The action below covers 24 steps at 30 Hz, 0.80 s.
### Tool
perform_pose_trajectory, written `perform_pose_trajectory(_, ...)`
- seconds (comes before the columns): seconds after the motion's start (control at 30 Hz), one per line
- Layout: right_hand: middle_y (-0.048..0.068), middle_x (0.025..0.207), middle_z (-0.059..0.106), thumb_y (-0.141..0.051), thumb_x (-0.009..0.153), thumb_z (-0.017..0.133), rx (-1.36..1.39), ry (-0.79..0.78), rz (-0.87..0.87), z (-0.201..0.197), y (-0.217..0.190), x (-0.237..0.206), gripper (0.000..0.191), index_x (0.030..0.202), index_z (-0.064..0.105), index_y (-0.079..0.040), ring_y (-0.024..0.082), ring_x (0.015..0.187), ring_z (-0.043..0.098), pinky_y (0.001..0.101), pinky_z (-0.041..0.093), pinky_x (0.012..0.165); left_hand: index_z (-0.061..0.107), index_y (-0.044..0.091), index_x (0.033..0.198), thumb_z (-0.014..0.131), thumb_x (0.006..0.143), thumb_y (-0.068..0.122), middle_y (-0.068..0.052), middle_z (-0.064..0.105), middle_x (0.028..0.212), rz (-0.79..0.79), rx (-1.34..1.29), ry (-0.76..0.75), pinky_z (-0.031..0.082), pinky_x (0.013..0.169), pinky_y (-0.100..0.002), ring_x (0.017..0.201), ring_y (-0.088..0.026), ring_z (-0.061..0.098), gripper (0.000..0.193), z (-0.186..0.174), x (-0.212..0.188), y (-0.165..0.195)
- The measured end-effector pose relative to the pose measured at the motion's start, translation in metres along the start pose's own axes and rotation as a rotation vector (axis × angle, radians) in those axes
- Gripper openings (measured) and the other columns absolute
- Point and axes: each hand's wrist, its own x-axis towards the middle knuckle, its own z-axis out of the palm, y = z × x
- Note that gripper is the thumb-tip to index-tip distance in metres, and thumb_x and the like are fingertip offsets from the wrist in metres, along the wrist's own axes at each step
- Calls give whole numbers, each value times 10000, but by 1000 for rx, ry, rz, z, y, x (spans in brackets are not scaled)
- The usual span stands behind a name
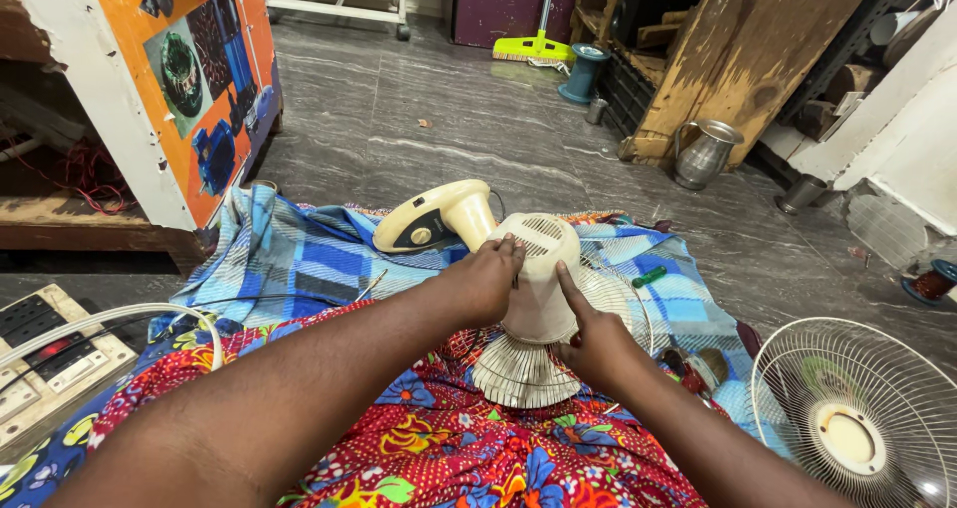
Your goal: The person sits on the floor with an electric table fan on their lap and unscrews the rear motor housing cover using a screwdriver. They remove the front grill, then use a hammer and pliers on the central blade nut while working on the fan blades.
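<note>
Gripping the cream fan motor housing (pixel 538 279) with left hand (pixel 483 284), fingers curled over its top. Pressing right hand (pixel 598 346) against its side, forefinger extended. Sitting upright on the floral cloth (pixel 419 438), beside a detached fan grille (pixel 857 418).

the fan motor housing (pixel 538 279) stands on the person's lap between the left hand (pixel 485 281) and right hand (pixel 595 346), above the rear grille (pixel 518 373). the fan base (pixel 439 219) lies just behind it. a front grille (pixel 859 418) lies on the floor at right, a switchboard (pixel 45 353) at left, a jug (pixel 704 154) well behind.
</note>
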Motion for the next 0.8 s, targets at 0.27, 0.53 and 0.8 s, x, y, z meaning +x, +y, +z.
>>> perform_pose_trajectory(0.27, 225, 909, 704, -366, 730, 970, -83, 250, 318, 29, 102, -7, 728, 1201, 604, 51, 312, 818, 678, 437, 521, 752, 289, -14, 1553, 504, 849, -47, -231, 254, 1633, 49, -36, 11, 295, 1197, -400, 1503, -352, 287, 737, -3, -11, -4)
perform_pose_trajectory(0.53, 141, 598, 520, -268, 833, 840, 752, -52, 638, 41, 118, -15, 597, 1185, 546, 114, 237, 430, 453, 395, 340, 387, 320, -45, 1538, 509, 899, -12, -267, 295, 1610, 57, 17, 16, 308, 1201, -404, 1480, -376, 334, 667, -9, 5, 2)
perform_pose_trajectory(0.8, 141, 654, 558, -246, 822, 851, 712, 8, 641, 62, 106, -20, 835, 1408, 347, 69, 215, 438, 470, 385, 352, 392, 370, -60, 1510, 521, 900, -22, -265, 384, 1566, 60, -29, -27, 379, 1165, -395, 1415, -353, 443, 629, -21, -2, 3)
